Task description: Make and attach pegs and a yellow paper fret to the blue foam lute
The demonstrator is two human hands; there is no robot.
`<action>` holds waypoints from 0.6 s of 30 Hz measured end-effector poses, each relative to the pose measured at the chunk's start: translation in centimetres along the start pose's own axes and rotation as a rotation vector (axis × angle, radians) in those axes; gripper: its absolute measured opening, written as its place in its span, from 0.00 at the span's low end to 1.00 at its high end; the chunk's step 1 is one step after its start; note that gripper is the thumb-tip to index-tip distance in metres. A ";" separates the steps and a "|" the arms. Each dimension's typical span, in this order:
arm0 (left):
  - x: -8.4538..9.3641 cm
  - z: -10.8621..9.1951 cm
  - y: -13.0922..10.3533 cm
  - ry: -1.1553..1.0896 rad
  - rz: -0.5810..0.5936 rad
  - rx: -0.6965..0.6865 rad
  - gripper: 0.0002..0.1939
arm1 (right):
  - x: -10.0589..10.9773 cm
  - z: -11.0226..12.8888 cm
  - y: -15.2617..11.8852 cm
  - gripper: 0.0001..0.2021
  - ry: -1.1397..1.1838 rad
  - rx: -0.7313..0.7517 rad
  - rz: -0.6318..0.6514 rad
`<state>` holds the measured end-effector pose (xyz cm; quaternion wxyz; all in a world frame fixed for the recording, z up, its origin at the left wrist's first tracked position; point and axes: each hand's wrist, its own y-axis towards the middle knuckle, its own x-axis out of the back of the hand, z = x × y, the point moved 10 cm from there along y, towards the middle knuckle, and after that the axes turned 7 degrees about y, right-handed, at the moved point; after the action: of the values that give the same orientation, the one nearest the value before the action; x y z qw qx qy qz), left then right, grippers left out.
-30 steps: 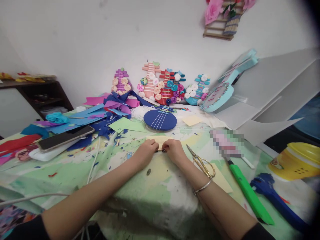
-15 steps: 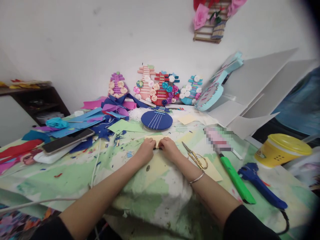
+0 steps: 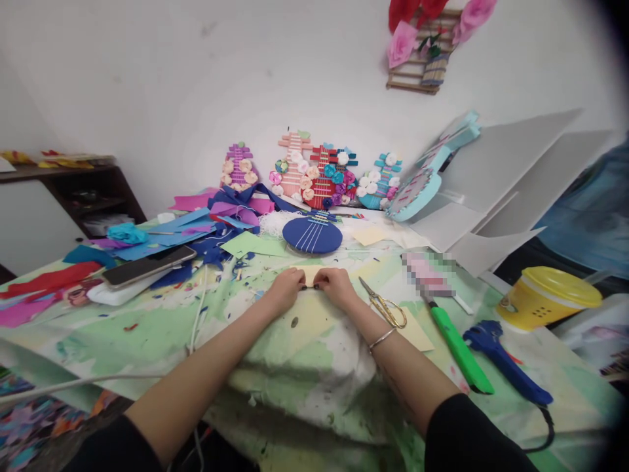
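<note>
1. Basically, cream paper lies between my left hand and right hand, extending just beyond my fingers, over the cloth-covered bench.
2. Fingers of both hands: pinched narrow on its near edge, tips close together, a small gap between.
3. Long axis looks side to side; ends hidden behind knuckles.
4. Neither hand clearly nearer; gold-handled scissors beside the right.

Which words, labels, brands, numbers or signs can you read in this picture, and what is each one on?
None can be read.
Yellow tub: small dark marks and a picture on its side, too small to make out.
Pink item: covered by pixelation, so any text is hidden.
Phone: dark screen, nothing readable.
Cream paper at the fingertips: no writing visible.
</note>
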<state>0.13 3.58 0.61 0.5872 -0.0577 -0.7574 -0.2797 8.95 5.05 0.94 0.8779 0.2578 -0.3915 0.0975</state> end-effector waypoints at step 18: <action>0.5 1.6 -0.3 0.033 0.037 0.055 0.04 | 0.7 0.0 -0.6 0.13 -0.014 -0.001 0.006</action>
<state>-1.49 4.04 0.69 0.6060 -0.0510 -0.7539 -0.2488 9.67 4.47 1.26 0.8750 0.2568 -0.3986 0.0981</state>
